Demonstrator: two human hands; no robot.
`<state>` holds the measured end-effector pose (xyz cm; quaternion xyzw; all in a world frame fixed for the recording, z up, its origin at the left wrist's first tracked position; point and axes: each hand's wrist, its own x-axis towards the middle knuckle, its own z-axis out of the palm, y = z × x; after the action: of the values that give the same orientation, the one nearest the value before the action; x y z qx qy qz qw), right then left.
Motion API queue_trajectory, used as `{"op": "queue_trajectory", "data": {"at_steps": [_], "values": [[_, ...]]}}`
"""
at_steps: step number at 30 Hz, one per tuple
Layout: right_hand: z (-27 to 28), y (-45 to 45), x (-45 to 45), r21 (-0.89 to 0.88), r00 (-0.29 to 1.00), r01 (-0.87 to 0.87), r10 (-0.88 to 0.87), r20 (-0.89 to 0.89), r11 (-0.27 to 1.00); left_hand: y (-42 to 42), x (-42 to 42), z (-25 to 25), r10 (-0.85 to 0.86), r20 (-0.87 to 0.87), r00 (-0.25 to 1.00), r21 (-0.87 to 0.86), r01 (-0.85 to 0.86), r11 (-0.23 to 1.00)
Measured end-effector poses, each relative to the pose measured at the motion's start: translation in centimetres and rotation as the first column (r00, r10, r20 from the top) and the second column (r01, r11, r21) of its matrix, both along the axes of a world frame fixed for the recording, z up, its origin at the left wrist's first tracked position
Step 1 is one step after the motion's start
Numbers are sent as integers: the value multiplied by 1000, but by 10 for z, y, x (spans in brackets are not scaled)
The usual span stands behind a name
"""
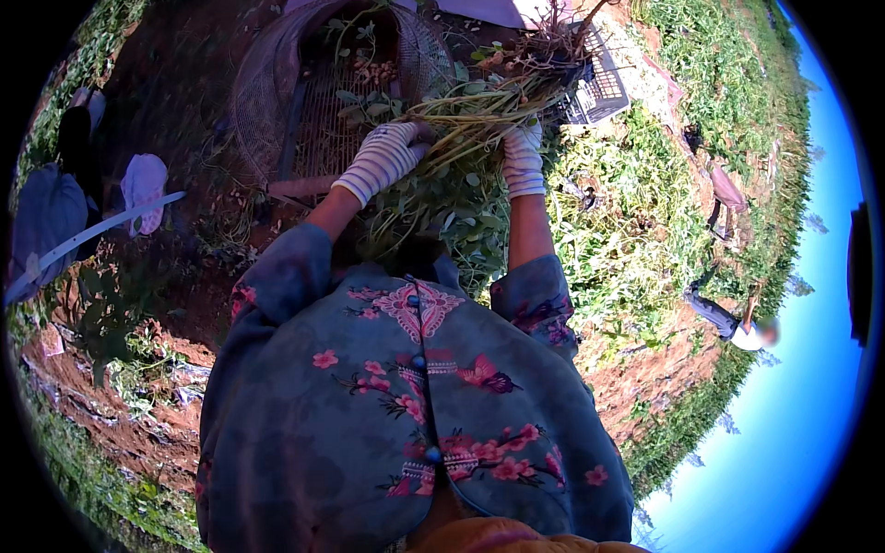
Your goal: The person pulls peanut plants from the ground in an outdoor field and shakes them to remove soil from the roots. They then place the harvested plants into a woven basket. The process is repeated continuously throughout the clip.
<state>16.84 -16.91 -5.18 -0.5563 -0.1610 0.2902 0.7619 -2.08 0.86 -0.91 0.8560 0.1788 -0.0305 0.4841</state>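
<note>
My left hand (387,159), in a striped knit glove, is closed around the stems of a bundle of peanut plants (477,110). Farther along the same stems, my right hand (523,160), gloved alike, grips the bundle from below. The roots (546,52), with some pods among them, point away to the upper right, while leaves hang towards my lap. Just beyond my left hand stands an arched wire mesh guard (263,104) over a slatted metal rack (321,131). Loose peanuts (377,71) lie at the rack's far end.
A plastic crate (605,83) stands right of the roots, partly hidden. Pulled plants (622,200) cover the ground at right. On the left are a person's leg (48,214), a light shoe (145,186) and a pale pole (104,231). Another person (726,321) bends in the field.
</note>
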Motion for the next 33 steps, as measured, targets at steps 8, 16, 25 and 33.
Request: {"op": "queue_trajectory", "data": {"at_steps": [8,16,25,33], "values": [[37,8,-22,-96,995,73,-79,-62,993,-12,6,21,37,-95,995,93,-28,995],[-2,1,1,-194,927,249,-175,332,949,-41,-29,46,18,20,1000,322,-23,946],[-37,11,-3,-41,933,318,-305,189,947,-36,-109,113,65,312,948,123,-108,987],[-35,17,6,-220,931,349,-364,-33,911,-39,-143,123,158,143,977,130,-177,976]]}}
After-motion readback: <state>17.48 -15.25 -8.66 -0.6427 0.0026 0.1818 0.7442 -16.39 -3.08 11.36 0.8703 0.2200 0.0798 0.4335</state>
